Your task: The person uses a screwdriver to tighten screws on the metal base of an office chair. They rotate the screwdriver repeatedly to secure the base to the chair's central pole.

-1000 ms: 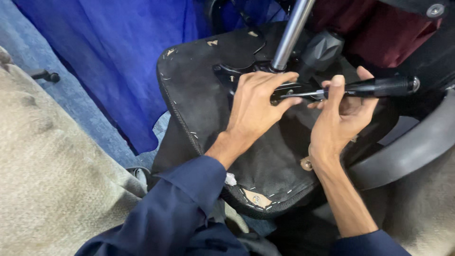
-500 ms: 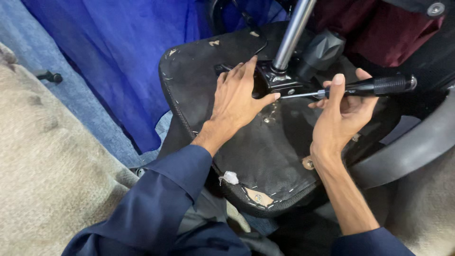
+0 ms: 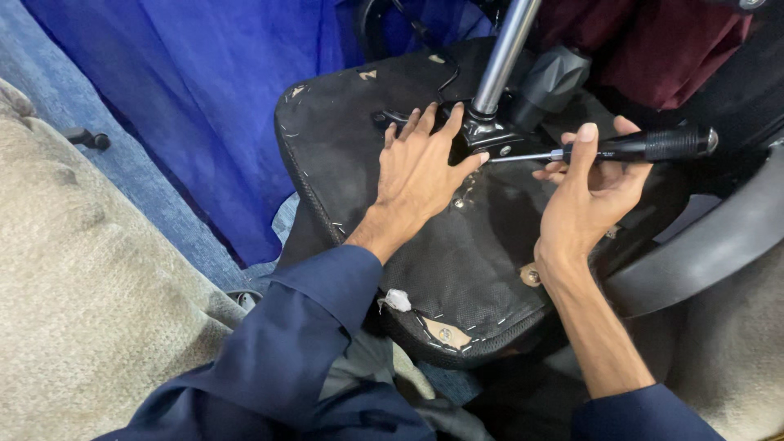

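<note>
Left hand lies flat, fingers spread, pressing the upturned chair seat's black underside, likely to steady it. Right hand wraps the black-handled screwdriver, blade pointing toward 9 o'clock, tip at the mechanism plate at the gas-lift column's base. Black knob crowds the tool at 12 o'clock; armrest at 3; blue cloth at 10.

Left hand let go of the screwdriver shaft, opened and went flat on the seat underside; right hand kept its grip.
</note>
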